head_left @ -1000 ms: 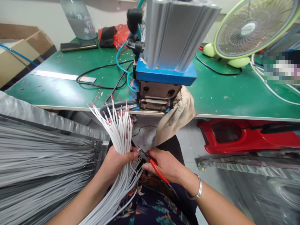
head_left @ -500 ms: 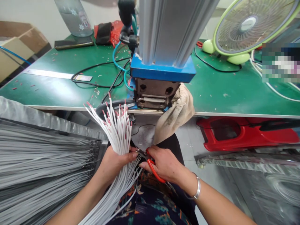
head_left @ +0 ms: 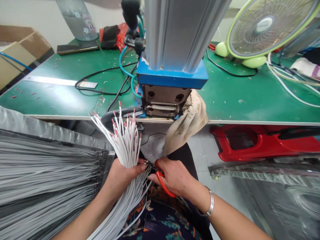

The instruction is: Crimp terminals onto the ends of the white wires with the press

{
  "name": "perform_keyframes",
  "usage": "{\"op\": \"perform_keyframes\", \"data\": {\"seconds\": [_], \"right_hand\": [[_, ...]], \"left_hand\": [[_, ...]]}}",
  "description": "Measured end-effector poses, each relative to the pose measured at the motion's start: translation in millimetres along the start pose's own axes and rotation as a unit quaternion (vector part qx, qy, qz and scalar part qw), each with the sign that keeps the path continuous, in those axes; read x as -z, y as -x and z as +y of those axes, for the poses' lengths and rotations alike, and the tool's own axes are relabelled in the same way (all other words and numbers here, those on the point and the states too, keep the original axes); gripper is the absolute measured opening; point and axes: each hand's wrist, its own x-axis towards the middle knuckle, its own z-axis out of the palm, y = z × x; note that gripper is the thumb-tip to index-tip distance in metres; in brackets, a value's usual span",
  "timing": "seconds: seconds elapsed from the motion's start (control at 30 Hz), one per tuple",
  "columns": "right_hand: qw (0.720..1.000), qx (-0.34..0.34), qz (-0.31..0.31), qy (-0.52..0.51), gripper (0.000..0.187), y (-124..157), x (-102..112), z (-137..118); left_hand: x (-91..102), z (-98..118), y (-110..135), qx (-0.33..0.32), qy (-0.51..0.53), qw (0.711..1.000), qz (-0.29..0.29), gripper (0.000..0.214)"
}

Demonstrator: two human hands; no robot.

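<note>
A thick bundle of white cables [head_left: 130, 150] with reddish wire tips fans upward from my left hand [head_left: 125, 171], which is wrapped round it. The cables' lower lengths trail down over my lap to the left. My right hand [head_left: 175, 175] is closed on red-handled pliers [head_left: 163, 183]. Their dark jaws point left and meet a cable end at my left thumb and fingertips; whether the jaws are closed is too small to tell.
Ahead, a press machine [head_left: 172, 76] stands at the edge of the green table [head_left: 232, 96], with a cloth bag [head_left: 187, 120] hanging beside it. Grey cables [head_left: 50, 173] lie on a rack at left. A red stool [head_left: 265, 143] is at right, below a green fan [head_left: 265, 26].
Both hands, the cable bundle and the pliers keep nearly the same place. The view has shifted very slightly.
</note>
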Motion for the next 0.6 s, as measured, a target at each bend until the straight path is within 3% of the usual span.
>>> {"op": "perform_keyframes", "data": {"seconds": [0.6], "right_hand": [[0.993,-0.01,-0.002,-0.118,0.045,3,-13,6]], "left_hand": [[1.5,0,1,-0.007,-0.045,0.999,0.005,0.017]]}}
